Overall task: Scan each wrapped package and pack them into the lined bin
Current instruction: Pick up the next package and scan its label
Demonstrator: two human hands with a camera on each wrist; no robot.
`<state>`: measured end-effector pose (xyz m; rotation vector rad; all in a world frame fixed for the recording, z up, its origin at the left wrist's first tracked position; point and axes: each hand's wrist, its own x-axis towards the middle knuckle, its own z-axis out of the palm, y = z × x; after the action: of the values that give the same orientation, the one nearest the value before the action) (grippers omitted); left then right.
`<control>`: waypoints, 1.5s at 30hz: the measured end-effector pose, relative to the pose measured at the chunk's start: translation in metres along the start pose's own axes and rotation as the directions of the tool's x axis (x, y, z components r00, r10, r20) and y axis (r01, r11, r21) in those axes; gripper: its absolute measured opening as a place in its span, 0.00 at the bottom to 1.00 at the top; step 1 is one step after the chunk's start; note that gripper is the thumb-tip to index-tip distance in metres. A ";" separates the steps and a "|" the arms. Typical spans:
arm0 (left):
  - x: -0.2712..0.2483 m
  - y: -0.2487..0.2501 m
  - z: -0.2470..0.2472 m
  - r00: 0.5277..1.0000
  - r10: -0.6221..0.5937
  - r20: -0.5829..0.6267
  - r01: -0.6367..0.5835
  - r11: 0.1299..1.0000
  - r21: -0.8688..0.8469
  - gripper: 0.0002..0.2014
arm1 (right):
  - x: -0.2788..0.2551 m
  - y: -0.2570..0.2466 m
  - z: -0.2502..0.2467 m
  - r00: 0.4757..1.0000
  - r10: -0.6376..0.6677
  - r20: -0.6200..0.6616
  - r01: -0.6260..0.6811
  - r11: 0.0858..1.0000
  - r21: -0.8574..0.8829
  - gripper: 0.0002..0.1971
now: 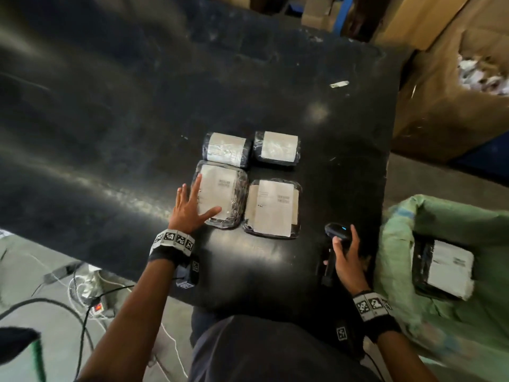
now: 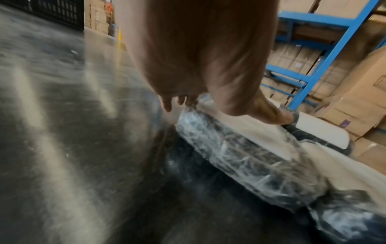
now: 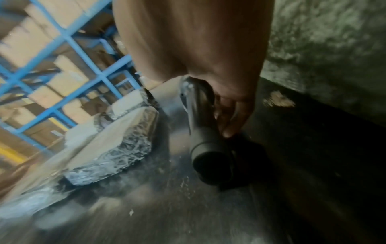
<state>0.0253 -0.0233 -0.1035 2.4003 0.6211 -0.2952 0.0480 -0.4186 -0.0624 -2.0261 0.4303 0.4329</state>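
Several wrapped packages with paper labels lie in a block on the black table. My left hand is spread flat, thumb and forefinger touching the near-left package. Beside it lies the near-right package. Two smaller ones sit behind: the far-left package and the far-right package. My right hand grips the black barcode scanner at the table's near right. The green-lined bin at right holds one package.
Large cardboard boxes stand beyond the table's right edge. Blue racking with cartons rises behind. Cables and a power strip lie on the floor at lower left. A white scrap lies on the far table.
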 end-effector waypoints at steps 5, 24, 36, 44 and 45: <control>0.010 -0.013 -0.002 0.997 0.057 0.051 -0.053 0.996 -0.074 0.59 | 0.017 0.015 0.006 0.994 0.111 0.015 -0.112 0.973 0.201 0.27; -0.013 0.036 -0.006 0.978 -0.122 -0.170 0.078 0.966 -0.247 0.44 | 0.028 0.015 0.004 0.995 0.103 -0.001 -0.101 0.981 0.165 0.26; -0.066 0.067 -0.002 0.893 -0.008 -0.451 -0.199 0.890 -0.409 0.30 | 0.009 -0.036 -0.026 0.991 -0.089 0.096 0.051 0.938 0.342 0.23; -0.092 0.163 0.022 0.791 0.143 -0.595 -0.428 0.825 -0.370 0.32 | -0.045 -0.114 -0.059 0.922 -0.358 0.145 0.214 0.786 0.579 0.22; -0.095 0.173 0.026 0.792 0.150 -0.592 -0.440 0.813 -0.382 0.32 | -0.052 -0.121 -0.063 0.915 -0.377 0.144 0.227 0.777 0.588 0.22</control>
<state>0.0287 -0.1925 0.0002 1.9960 0.4507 0.6472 0.0670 -0.4125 0.0818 -1.3998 0.0432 0.3098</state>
